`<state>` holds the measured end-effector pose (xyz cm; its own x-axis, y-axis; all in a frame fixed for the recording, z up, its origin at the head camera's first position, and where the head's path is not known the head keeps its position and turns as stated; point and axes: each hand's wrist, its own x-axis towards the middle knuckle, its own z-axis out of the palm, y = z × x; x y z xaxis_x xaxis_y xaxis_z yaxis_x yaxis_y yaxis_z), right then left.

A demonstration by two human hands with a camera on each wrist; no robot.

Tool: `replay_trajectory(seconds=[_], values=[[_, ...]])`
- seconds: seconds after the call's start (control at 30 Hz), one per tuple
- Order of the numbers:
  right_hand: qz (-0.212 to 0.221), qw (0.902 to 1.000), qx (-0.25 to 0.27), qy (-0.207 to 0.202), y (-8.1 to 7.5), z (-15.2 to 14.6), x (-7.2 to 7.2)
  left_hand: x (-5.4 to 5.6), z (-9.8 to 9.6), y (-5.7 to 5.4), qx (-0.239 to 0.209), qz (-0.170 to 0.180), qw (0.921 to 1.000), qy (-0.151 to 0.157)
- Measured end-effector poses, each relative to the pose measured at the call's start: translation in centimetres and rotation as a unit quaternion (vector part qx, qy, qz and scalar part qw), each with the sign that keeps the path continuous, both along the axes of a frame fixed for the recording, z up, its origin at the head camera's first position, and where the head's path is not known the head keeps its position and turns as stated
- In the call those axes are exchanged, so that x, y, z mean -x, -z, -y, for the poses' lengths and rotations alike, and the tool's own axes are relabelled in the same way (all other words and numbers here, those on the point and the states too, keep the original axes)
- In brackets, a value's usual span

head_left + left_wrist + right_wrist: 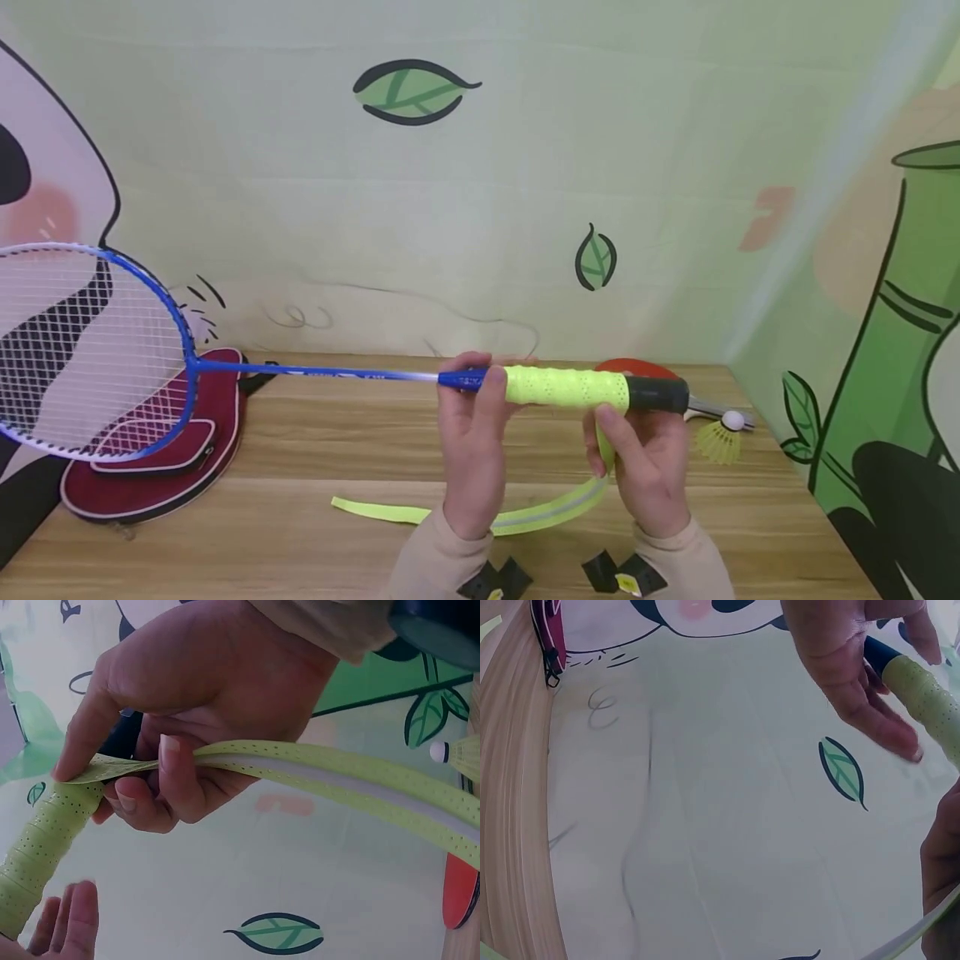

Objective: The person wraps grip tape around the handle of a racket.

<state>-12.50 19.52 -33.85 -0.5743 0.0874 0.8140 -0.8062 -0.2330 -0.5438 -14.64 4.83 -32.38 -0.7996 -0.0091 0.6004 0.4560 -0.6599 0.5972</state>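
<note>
A blue badminton racket (pixel 330 372) is held level above the table, its strung head to the left. My left hand (pixel 472 450) grips the blue cone at the top of the handle between thumb and fingers. Yellow-green perforated overgrip tape (pixel 566 387) is wound round much of the handle, while the black butt end (pixel 656 393) is bare. My right hand (pixel 652 475) pinches the tape where it leaves the handle; in the left wrist view its thumb (pixel 82 742) presses the tape at the last turn. The loose tape (pixel 337 776) has a grey stripe and trails down to the left.
A dark red racket bag (pixel 168 475) lies at the table's left, behind the racket head. Back right are a yellow shuttlecock (pixel 720 442) with a white tip and a red rounded paddle-like thing (pixel 637 366). A printed cloth backdrop (pixel 465 208) hangs behind the wooden table (pixel 300 450).
</note>
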Motion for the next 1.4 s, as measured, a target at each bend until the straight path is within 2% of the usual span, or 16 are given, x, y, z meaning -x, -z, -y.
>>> replay_trajectory(seconds=[0.17, 0.3, 0.5, 0.63, 0.77, 0.97, 1.27, 1.4], values=[[0.005, 1.0, -0.001, 0.003, -0.05, 0.09, 0.03, -0.01, 0.11, -0.05, -0.04, -0.024, 0.9962, 0.074], [0.006, 0.9999, -0.009, 0.009, -0.07, -0.01, 0.01, 0.0, 0.09, -0.03, -0.046, -0.033, 0.9946, 0.088], [0.013, 0.9972, -0.051, 0.054, 0.0, -0.42, 0.0, -0.04, -0.04, -0.04, -0.041, -0.035, 0.9962, 0.069], [0.009, 0.996, -0.059, 0.066, 0.13, -0.54, 0.09, -0.06, -0.12, -0.12, -0.037, -0.038, 0.9973, 0.051], [0.008, 0.9958, -0.059, 0.07, 0.2, -0.56, 0.12, -0.13, -0.12, -0.23, -0.024, -0.031, 0.9988, 0.029], [-0.003, 0.9962, -0.048, 0.072, 0.32, -0.66, 0.22, -0.16, -0.04, -0.36, -0.019, -0.022, 0.9995, 0.016], [-0.02, 0.9944, -0.04, 0.096, 0.57, -0.72, 0.44, -0.24, 0.04, -0.38, -0.016, -0.009, 0.9998, -0.007], [-0.026, 0.994, -0.042, 0.098, 0.64, -0.56, 0.52, -0.25, 0.11, -0.41, -0.02, 0.002, 0.9995, -0.025]])
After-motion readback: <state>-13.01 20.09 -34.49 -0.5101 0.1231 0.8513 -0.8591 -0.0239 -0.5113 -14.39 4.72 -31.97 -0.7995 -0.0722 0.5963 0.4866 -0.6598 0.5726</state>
